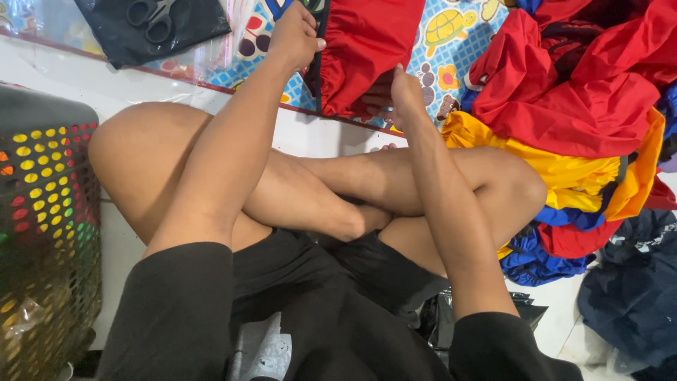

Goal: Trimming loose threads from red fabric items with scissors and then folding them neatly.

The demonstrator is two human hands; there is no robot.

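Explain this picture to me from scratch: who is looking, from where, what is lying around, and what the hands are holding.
There is no machine here. One camera sits on a person's head and looks down, so you see their own crossed bare legs, black shorts and two bare arms. The person sits on a white floor at the edge of a colourful cartoon-print mat. The left hand grips the dark-trimmed edge of a red garment that lies on the mat. The right hand holds the same garment lower down, its fingers partly hidden in the cloth. To the right lies a heap of red, yellow and blue garments. At top left, black scissors rest on a dark cloth. At the left edge stands a dark perforated laundry basket.
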